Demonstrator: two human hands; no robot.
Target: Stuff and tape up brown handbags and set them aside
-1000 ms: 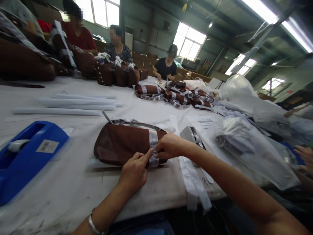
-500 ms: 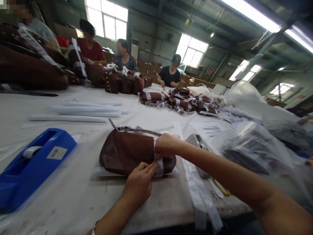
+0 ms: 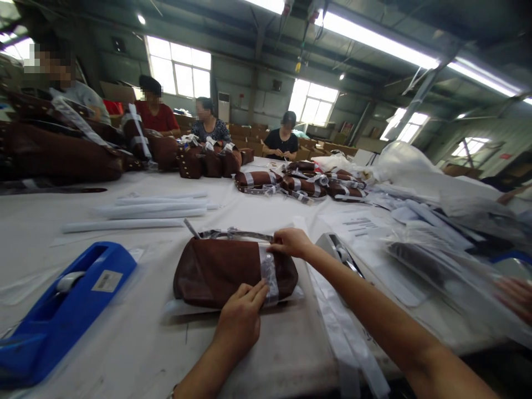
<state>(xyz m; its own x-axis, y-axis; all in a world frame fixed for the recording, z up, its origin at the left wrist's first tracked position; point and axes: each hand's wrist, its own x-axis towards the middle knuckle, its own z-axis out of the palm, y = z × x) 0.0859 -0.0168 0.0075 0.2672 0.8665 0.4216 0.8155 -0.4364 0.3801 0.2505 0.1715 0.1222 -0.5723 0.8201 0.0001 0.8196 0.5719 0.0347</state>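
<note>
Moved since the earlier frame: right hand [image 3: 291, 243], shifted from mid-strip to the bag's top edge; left hand [image 3: 241, 316], kept at the lower part of the strip.

Item: one brown bag [image 3: 220, 271], leather-like, lying lengthwise on the desk [image 3: 145, 349], front and centre. Clear tape [image 3: 269, 274] crosses its right part; wrapped strap [image 3: 233, 234] along its far edge; pale sheet [image 3: 174, 310] beneath.

Fingers, right: bent narrow at the tape's upper end; whether they pinch tape, strap or leather, cannot tell. Fingers, left: extended, close together, tips pressed on the tape, closed around nothing.

Handling (judged): light to moderate, padded, soft-sided, not fragile; tape and film likely slippery. Best hold: both rounded ends, clear of strap and tape.

Surroundings, clocked from the bag:
- 9 o'clock: blue tape dispenser [image 3: 83, 302], bare desk between.
- 10 to 11: pale rolls [image 3: 158, 209], well apart.
- 1: taped brown bags [image 3: 303, 187].
- 2 to 3: grey dispenser [image 3: 328, 244], near; tightest side.
- 3: clear plastic bags [image 3: 440, 266]; another person's hand [image 3: 515, 296] beyond.
- 4: white strips [image 3: 341, 327], overhanging the desk's near edge.
- 7 to 8: bare desk, widest room for moving.
</note>
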